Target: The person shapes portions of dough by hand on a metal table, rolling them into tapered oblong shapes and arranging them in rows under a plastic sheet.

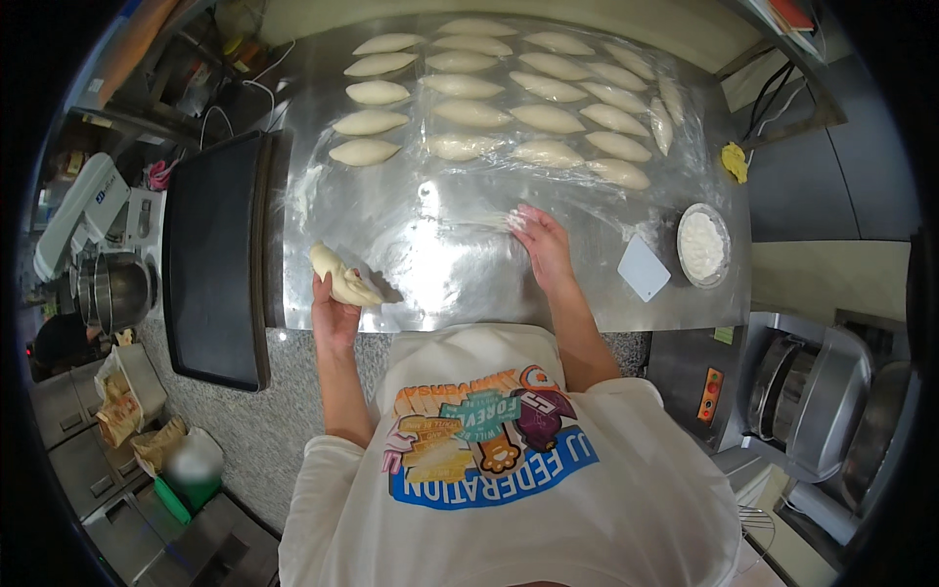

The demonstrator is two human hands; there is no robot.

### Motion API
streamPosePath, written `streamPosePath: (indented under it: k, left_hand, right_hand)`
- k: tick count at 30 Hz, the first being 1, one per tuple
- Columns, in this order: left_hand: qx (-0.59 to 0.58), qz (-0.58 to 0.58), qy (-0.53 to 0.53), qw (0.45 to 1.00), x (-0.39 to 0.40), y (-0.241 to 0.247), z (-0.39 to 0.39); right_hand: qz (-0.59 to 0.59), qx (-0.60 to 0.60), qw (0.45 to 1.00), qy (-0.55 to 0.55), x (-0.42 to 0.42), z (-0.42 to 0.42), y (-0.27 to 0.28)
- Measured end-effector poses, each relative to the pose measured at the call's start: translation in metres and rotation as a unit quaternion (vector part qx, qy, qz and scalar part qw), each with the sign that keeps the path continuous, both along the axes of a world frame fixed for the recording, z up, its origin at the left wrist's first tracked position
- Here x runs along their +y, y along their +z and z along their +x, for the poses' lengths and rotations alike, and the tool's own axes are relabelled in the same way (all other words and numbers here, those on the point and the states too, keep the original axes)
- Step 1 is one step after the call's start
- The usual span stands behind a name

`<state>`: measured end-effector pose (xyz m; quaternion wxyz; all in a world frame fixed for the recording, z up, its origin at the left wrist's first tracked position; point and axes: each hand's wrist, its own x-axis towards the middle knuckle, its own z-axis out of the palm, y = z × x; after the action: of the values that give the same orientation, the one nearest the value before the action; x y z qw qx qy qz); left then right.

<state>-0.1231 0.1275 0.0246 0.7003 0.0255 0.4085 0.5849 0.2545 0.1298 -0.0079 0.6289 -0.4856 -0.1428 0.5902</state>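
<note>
My left hand (337, 317) holds a lump of pale dough (341, 277), folded and creased at its right end, over the front left of the metal worktop (469, 192). Over the middle of the worktop, my right hand (541, 238) has white flour on its fingertips, and a blurred white streak runs leftward from them. I see no solid thing in its fingers. Farther back lie rows of spindle-shaped dough pieces (469, 114); clear plastic film (587, 163) covers the middle and right ones. A white dough scraper (644, 268) and a bowl of flour (703, 244) are right of my right hand.
Black baking trays (215, 260) stand along the worktop's left side, with a stand mixer (92, 213) beyond. Crumpled yellow material (733, 162) lies by the right edge. A metal machine with push buttons (709, 396) stands at the lower right. Paper bags (119, 414) sit lower left.
</note>
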Motion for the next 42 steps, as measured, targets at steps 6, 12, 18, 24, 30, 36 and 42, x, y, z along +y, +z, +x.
streamPosePath:
  k: [6,12,18,24,30,36,42]
  left_hand:
    - [0.081,0.010,-0.020,0.996,-0.010,0.011,-0.005]
    - [0.142,-0.013,-0.029,0.989,-0.002,0.023,0.004]
    - [0.187,0.000,-0.093,0.978,0.009,0.027,0.013]
    - [0.009,0.016,-0.136,0.991,0.016,0.017,0.026]
    - [-0.355,0.051,-0.158,0.920,0.032,0.018,0.076]
    - [-0.434,0.033,-0.142,0.889,0.047,0.041,0.131]
    - [-0.406,0.046,-0.137,0.902,0.048,0.054,0.155]
  right_hand:
    - [-0.073,-0.078,0.983,-0.149,-0.009,0.028,-0.022]
    - [0.068,-0.368,0.902,0.217,0.010,-0.088,-0.062]
    - [0.203,-0.686,0.595,0.366,0.033,-0.134,-0.035]
    - [-0.042,-0.779,0.603,0.165,-0.009,0.029,-0.060]
    - [0.011,-0.717,0.697,-0.035,-0.011,0.025,-0.005]
    - [0.096,-0.490,0.865,0.054,-0.009,-0.084,0.088]
    - [0.239,-0.717,0.649,0.084,-0.008,-0.092,0.129]
